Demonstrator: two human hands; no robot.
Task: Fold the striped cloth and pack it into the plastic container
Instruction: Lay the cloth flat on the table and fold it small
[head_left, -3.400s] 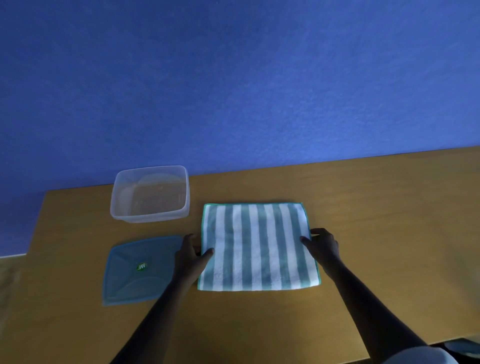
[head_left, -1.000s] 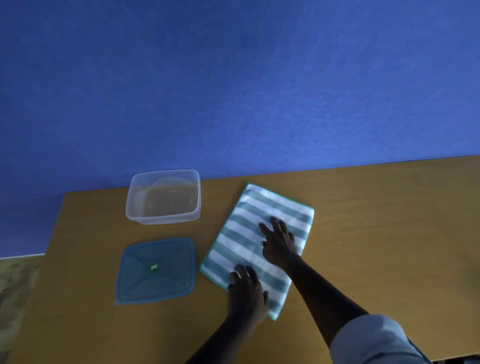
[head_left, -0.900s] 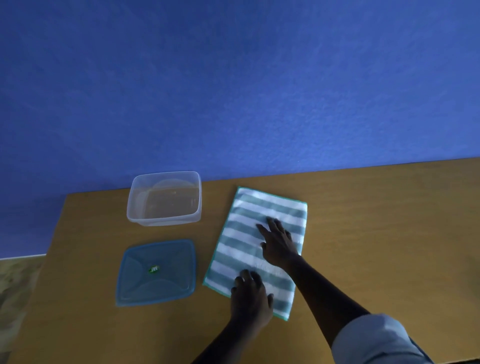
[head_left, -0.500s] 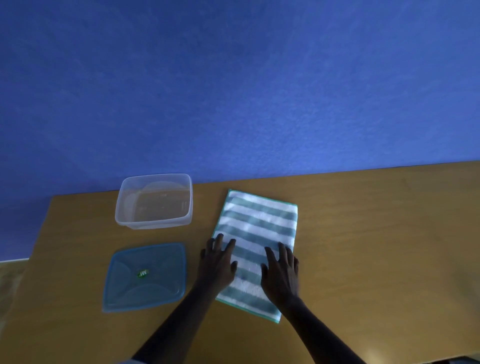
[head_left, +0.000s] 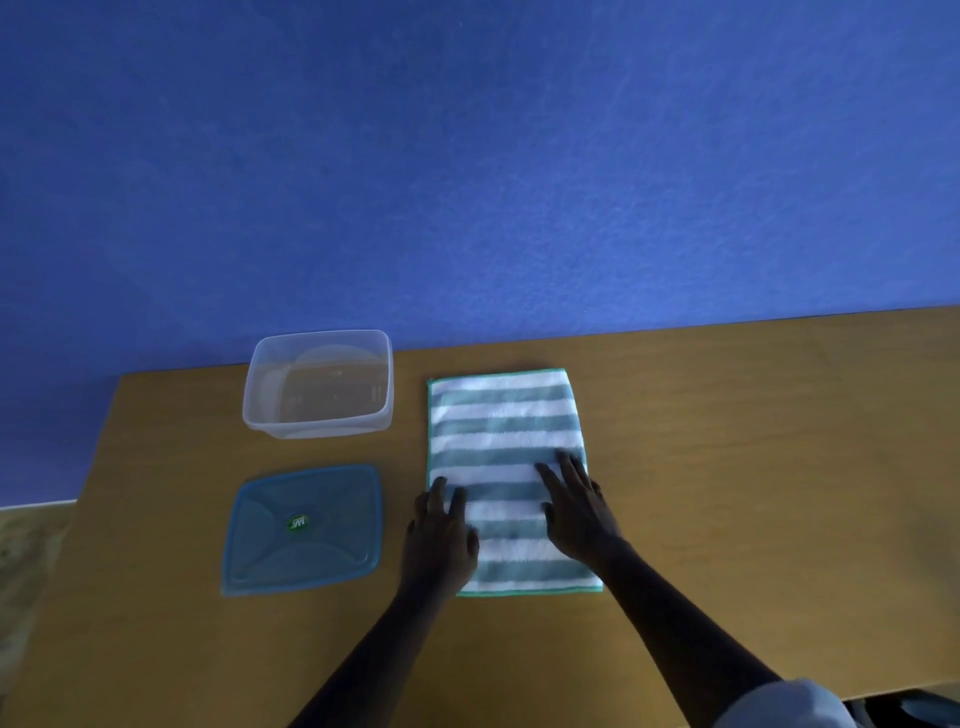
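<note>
The teal-and-white striped cloth (head_left: 506, 431) lies folded into a tall rectangle on the wooden table (head_left: 753, 467), its stripes running crosswise. My left hand (head_left: 440, 530) rests flat on the cloth's lower left edge, fingers spread. On the lower right part of the cloth my right hand (head_left: 574, 506) presses flat, fingers apart. The clear plastic container (head_left: 318, 384) stands open and empty to the cloth's upper left, apart from both hands.
The container's blue lid (head_left: 302, 527) lies flat on the table just left of my left hand, below the container. A blue wall (head_left: 467, 156) rises behind the table's far edge. The table's left edge runs near the lid.
The cloth went from a wide square to a narrower folded rectangle, was turned from slanted to straight, and both hands moved down onto its near half, laid flat.
</note>
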